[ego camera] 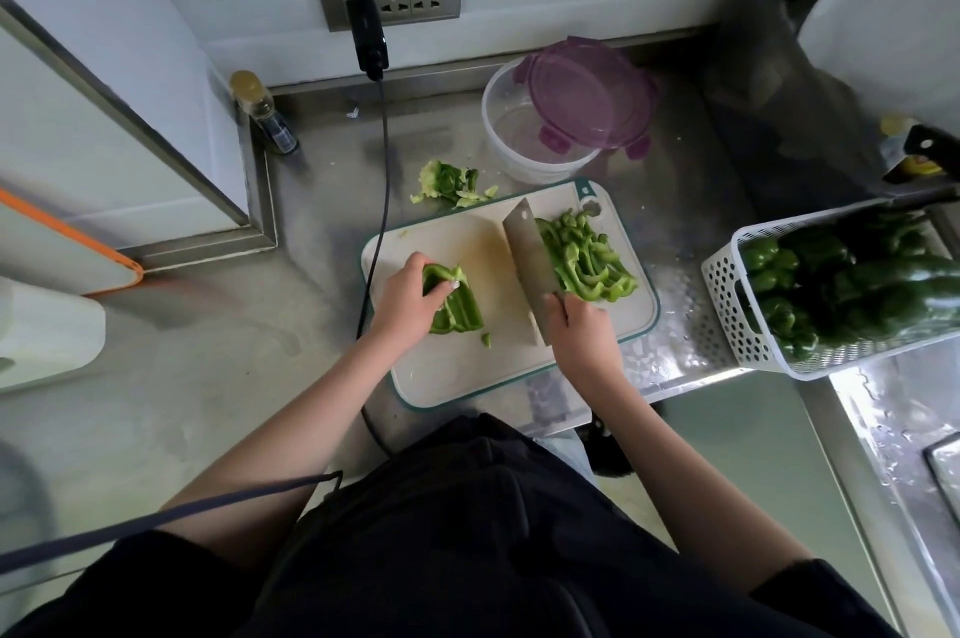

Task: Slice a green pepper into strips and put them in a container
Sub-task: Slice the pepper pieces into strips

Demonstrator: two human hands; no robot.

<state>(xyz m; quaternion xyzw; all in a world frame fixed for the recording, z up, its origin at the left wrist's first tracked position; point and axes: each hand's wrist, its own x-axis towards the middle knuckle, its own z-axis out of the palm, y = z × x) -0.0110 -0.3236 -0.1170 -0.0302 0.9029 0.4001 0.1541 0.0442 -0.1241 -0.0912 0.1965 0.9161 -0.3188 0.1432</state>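
Note:
A white cutting board [457,367] with a green rim lies on the steel counter. My left hand [408,297] grips a piece of green pepper [460,312] on the board's left side. My right hand [579,325] holds the handle of a cleaver [527,255], whose blade stands on the board between the pepper piece and a pile of cut strips [587,258] on the right. Behind the board stands a clear round container [514,138] with a purple lid [587,96] resting askew on its rim.
Pepper core scraps [449,185] lie behind the board. A white perforated basket [737,315] of whole green peppers sits at the right. A black cable [384,169] runs from the wall socket past the board's left edge. An oil bottle [262,115] stands in the corner.

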